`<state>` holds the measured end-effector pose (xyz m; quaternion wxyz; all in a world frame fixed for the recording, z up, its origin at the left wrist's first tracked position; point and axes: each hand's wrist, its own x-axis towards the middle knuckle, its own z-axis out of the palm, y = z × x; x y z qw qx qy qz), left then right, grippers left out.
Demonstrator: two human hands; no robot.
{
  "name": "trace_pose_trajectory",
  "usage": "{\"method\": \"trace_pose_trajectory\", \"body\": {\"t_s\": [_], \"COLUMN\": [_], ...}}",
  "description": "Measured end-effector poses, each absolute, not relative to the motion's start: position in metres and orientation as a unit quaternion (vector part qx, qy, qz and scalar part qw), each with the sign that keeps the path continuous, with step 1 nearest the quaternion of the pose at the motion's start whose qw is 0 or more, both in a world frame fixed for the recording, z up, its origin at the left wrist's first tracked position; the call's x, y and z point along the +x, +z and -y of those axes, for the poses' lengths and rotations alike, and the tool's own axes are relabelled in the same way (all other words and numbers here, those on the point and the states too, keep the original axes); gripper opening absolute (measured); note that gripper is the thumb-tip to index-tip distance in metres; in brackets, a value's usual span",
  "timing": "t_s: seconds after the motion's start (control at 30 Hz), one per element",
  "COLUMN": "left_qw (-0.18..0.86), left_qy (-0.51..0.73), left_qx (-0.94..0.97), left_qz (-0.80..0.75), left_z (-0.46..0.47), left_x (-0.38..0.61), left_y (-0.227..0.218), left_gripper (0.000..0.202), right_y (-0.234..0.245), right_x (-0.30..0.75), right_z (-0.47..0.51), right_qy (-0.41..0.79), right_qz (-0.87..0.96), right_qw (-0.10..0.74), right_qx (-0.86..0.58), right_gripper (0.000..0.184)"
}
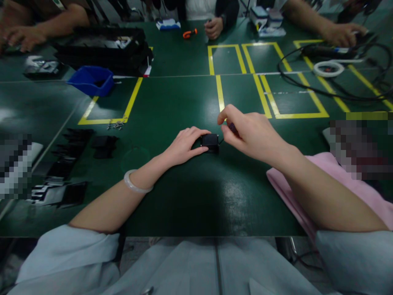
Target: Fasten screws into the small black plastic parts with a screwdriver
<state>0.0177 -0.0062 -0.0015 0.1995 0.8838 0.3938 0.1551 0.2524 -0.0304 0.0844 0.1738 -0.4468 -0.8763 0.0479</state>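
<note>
On the green table a small black box-shaped part (210,142) lies between the thumb and fingers of my left hand (187,145), which grips it from the left side. My right hand (245,129) is curled around a screwdriver with a dark handle (233,128), mostly hidden in the palm. Its thin dark shaft (221,141) slants down to the right side of the black part; whether the tip touches is too small to tell. Further left lie a pile of small screws (117,124), a stack of black parts (103,146) and rows of thin black pieces (66,153).
A blue bin (92,80) stands by black trays (101,49) at the back left. Pink cloth (325,164) lies under my right forearm. A coiled black cable (325,90) is at the far right. Other people's hands (214,28) rest across the table.
</note>
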Motion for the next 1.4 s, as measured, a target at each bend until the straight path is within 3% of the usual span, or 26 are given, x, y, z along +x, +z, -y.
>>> {"method": "trace_pose_trajectory", "body": {"t_s": [1.4], "left_qw": [0.189], "left_qy": [0.159], "left_qx": [0.887], "left_qz": [-0.389], "left_z": [0.0051], "left_x": [0.0176], "left_y": [-0.0025], "left_gripper": [0.048], "right_y": [0.0811], "right_x": [0.2540], "right_z": [0.0270], "right_qy": [0.048], "right_qz": [0.874], "right_qw": [0.182], "right_qx": [-0.448], "right_gripper": [0.027]}}
